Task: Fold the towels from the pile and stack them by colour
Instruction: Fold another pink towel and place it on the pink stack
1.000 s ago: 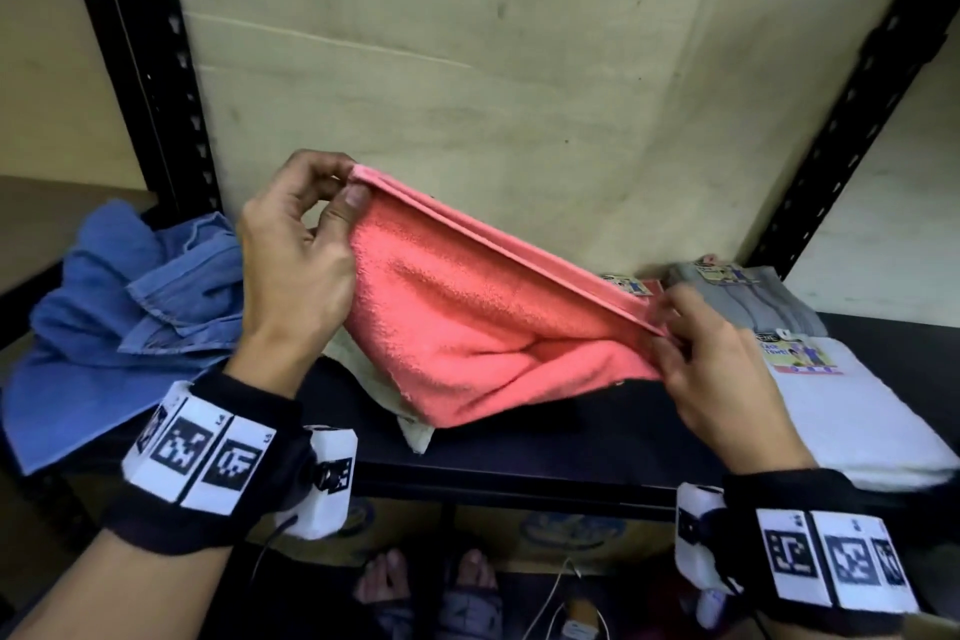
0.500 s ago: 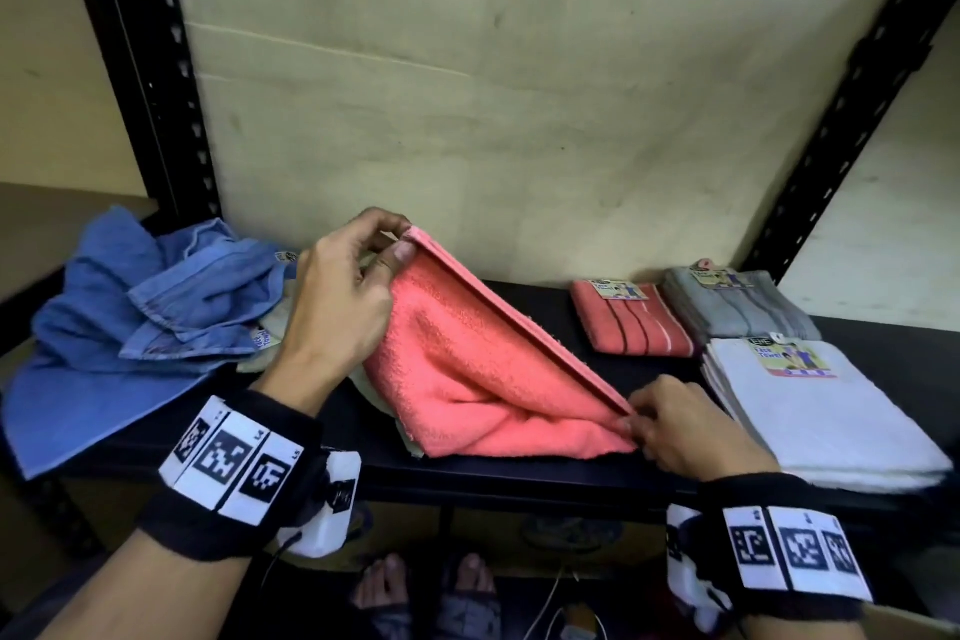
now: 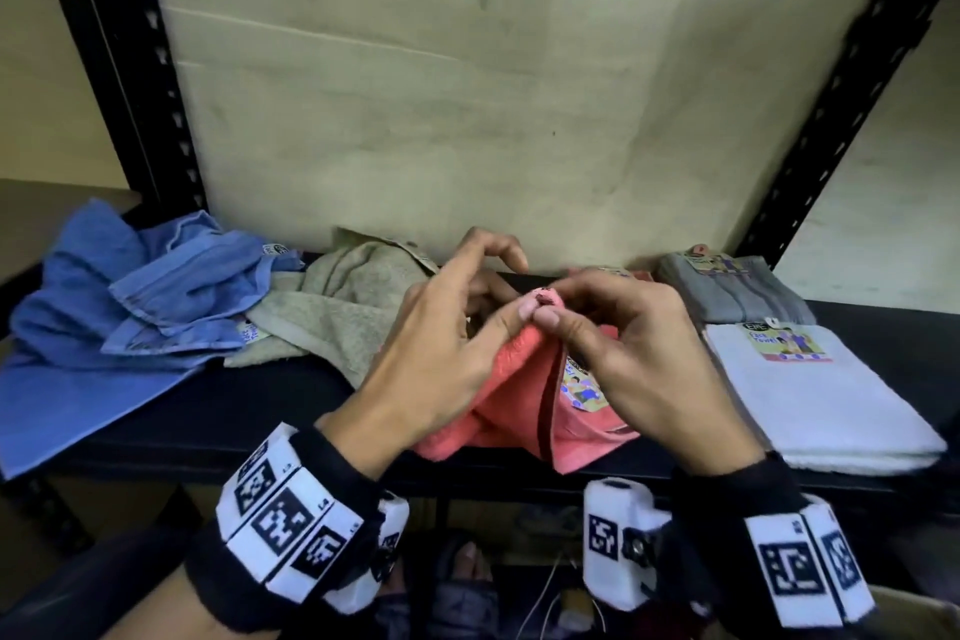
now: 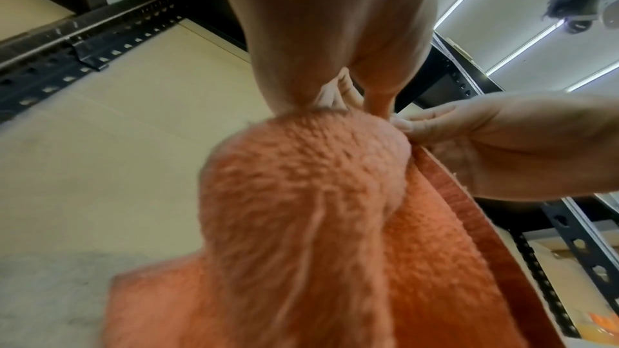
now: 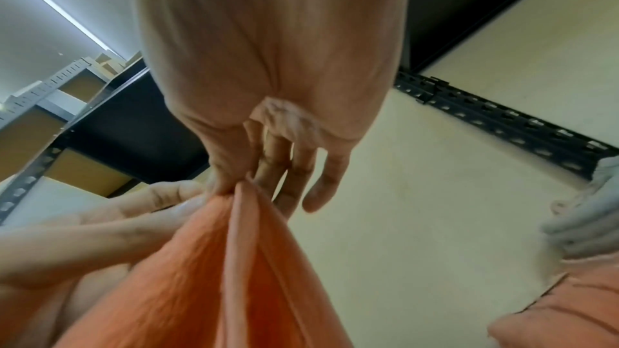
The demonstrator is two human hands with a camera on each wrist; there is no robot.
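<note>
A coral-pink towel (image 3: 519, 400) hangs folded from both hands, its lower part resting on the black shelf (image 3: 270, 411). My left hand (image 3: 514, 320) and right hand (image 3: 561, 322) meet above it, and each pinches the towel's top corners between thumb and fingers. The left wrist view shows the left hand (image 4: 335, 105) pinching the bunched pink towel (image 4: 301, 221). In the right wrist view the right hand (image 5: 234, 184) pinches the pink towel's (image 5: 217, 274) hemmed edge. A loose pile of blue towels (image 3: 114, 327) and a beige towel (image 3: 337, 322) lies to the left.
Folded towels sit on the right of the shelf: a grey one (image 3: 727, 291) at the back, a white one (image 3: 815, 405) in front, and a pink one (image 3: 631, 274) mostly hidden behind my right hand. Black slotted uprights (image 3: 119, 68) frame the shelf. A pale board backs it.
The towel was stretched between my hands. The hands have come together at the middle, bringing its two ends together, and the towel now hangs doubled.
</note>
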